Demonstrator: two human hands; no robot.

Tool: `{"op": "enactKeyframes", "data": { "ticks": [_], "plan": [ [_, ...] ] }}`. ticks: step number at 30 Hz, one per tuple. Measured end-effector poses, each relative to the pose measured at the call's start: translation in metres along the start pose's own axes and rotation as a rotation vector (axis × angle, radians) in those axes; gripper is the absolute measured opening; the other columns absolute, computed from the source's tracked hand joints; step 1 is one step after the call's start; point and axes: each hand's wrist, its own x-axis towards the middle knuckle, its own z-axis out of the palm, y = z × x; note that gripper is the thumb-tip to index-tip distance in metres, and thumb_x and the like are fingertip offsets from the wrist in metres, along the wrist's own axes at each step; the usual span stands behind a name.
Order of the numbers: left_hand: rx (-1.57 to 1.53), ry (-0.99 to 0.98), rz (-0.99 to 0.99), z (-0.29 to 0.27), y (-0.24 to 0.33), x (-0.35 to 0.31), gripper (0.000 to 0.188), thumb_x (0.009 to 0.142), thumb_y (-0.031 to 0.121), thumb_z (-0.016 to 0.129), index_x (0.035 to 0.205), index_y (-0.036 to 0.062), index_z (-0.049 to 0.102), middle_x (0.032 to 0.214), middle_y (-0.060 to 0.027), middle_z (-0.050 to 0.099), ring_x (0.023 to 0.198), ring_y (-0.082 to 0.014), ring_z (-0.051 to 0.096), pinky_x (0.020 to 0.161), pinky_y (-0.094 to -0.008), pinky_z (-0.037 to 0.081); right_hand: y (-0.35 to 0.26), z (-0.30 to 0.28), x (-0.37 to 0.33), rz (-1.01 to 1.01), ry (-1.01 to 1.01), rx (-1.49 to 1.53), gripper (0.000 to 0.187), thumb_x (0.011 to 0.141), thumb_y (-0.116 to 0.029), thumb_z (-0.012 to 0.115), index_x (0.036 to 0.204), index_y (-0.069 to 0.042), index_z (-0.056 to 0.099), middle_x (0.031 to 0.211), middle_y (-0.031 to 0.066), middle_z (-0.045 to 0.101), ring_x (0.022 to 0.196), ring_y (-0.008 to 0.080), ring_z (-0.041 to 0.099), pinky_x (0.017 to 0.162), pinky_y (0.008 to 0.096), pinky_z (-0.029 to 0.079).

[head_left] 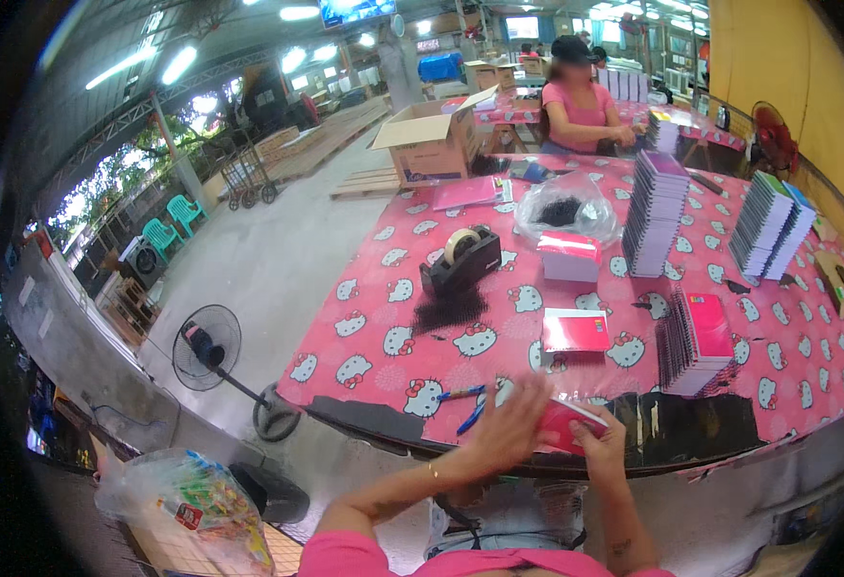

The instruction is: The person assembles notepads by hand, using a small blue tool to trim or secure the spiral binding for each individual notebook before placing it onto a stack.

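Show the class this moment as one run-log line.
left hand: touching red notebook | right hand: holding red notebook | nearby: blue pens | beyond: tape dispenser, notebook stacks

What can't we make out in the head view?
Head view:
Part of the red notebook: under the left hand.
Carton floor: behind its near wall.
Screen top: cut by upper edge.
Co-worker's legs: behind the table.

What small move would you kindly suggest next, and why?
I would perhaps bring the red notebook slightly farther over the table: the right hand grips its right side, the left hand is at its left, and it is by the near edge.
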Motion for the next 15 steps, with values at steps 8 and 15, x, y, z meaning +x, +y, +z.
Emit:
{"op": "enactKeyframes", "data": {
  "ticks": [8, 15],
  "plan": [
    [0.018, -0.050, -0.038, -0.031, 0.006, 0.018, 0.087, 0.094, 0.061, 0.044, 0.153, -0.0007, 0.030, 0.159, -0.0192, 0.030, 0.151, -0.0328, 0.021, 0.118, -0.0609, 0.007, -0.008, 0.006, -0.003, 0.065, 0.001, 0.006, 0.025, 0.088, -0.001, 0.069, 0.113, 0.000, 0.068, 0.093, 0.0001, 0.068, 0.079, 0.0070, 0.061, 0.070, 0.0223, 0.051],
    [0.044, 0.112, 0.012, -0.047, 0.004, 0.038, 0.085, 0.095, 0.061, 0.042, 0.151, -0.0023, 0.033, 0.158, -0.0216, 0.030, 0.149, -0.0335, 0.024, 0.117, -0.0588, 0.014, -0.004, 0.010, -0.005, 0.023, -0.067, 0.069, 0.029, 0.088, -0.003, 0.071, 0.116, -0.001, 0.066, 0.100, 0.0022, 0.070, 0.085, 0.0077, 0.063, 0.068, 0.0219, 0.052]
  ]
}}
